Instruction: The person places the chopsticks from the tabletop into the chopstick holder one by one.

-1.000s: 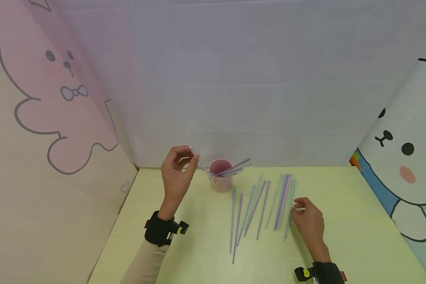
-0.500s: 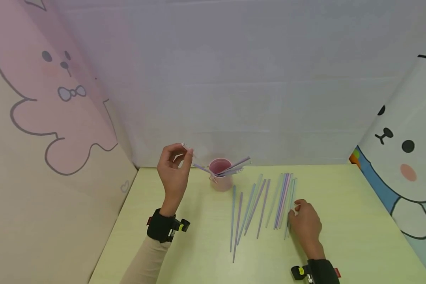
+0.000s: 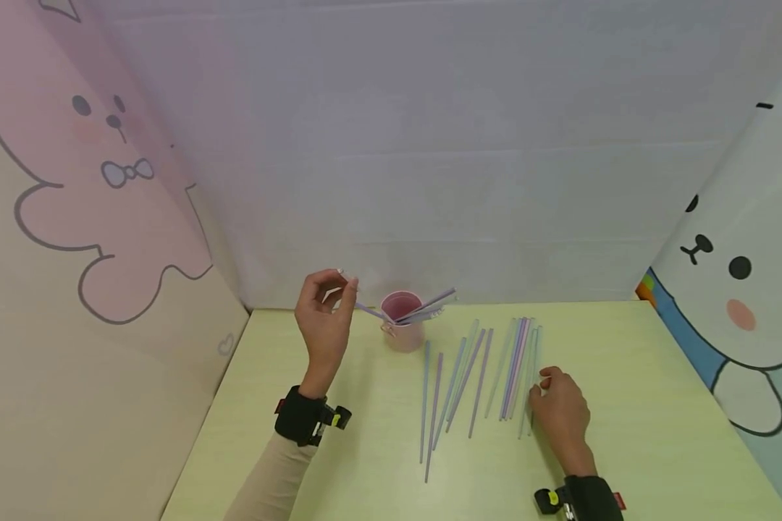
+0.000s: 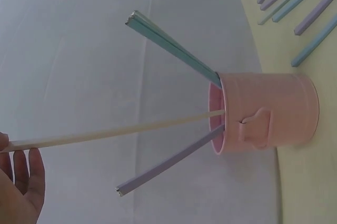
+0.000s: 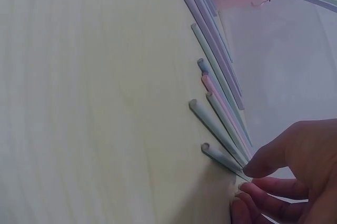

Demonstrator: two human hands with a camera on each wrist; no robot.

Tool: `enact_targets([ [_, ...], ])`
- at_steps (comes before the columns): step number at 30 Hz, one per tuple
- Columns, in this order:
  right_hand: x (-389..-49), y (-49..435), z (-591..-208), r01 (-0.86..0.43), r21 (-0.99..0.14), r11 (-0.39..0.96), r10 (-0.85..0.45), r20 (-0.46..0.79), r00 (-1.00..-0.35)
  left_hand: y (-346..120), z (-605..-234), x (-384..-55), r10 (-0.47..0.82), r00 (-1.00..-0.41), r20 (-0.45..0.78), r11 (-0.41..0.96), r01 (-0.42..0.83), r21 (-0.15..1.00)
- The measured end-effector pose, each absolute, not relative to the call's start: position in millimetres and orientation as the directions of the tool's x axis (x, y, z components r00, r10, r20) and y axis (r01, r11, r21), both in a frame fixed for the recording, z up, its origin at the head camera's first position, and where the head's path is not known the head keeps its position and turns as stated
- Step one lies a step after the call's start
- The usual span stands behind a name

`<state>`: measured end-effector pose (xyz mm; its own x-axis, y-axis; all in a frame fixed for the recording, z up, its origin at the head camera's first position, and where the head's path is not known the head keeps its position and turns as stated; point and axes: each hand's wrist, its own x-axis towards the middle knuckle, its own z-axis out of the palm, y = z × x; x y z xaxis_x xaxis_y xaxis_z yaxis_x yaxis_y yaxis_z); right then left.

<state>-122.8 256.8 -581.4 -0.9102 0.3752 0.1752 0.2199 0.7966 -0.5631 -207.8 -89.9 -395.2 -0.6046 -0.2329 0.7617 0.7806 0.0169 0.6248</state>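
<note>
Left hand [image 3: 326, 311]: pinches pale straw [image 4: 116, 132], end inside pink bucket [image 4: 287, 110].
Right hand [image 3: 563, 412]: at outermost greenish straw [image 5: 224, 159]; grasping or loose, cannot tell.
Table [image 3: 378, 449]: straws fanned.

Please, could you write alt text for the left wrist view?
A left hand holds a pale stick whose far end is inside a pink cup, seen sideways. Blue-green sticks and a purple stick also lean out of the cup; more sticks lie on the table.
</note>
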Motion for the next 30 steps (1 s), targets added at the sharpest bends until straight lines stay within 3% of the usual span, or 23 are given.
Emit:
enact_targets([
  [13, -124.3, 255.5, -580.1, 0.223, -0.557, 0.8, 0.378, 0.179, -0.908, -91.9, -434.5, -218.6, -0.199, -0.675, 0.71, 0.066, 0.714, 0.697],
  [22, -122.9, 258.3, -576.5, 0.3, -0.539, 0.787, 0.405, 0.084, -0.911, -85.8, -454.2, -221.6, -0.164, -0.662, 0.731, 0.105, 0.725, 0.681],
  [30, -120.8, 260.3, -569.4, 0.305, -0.519, 0.798, 0.376, 0.035, -0.926, -81.8, -464.2, -221.2, -0.149, -0.689, 0.709, 0.152, 0.693, 0.705],
])
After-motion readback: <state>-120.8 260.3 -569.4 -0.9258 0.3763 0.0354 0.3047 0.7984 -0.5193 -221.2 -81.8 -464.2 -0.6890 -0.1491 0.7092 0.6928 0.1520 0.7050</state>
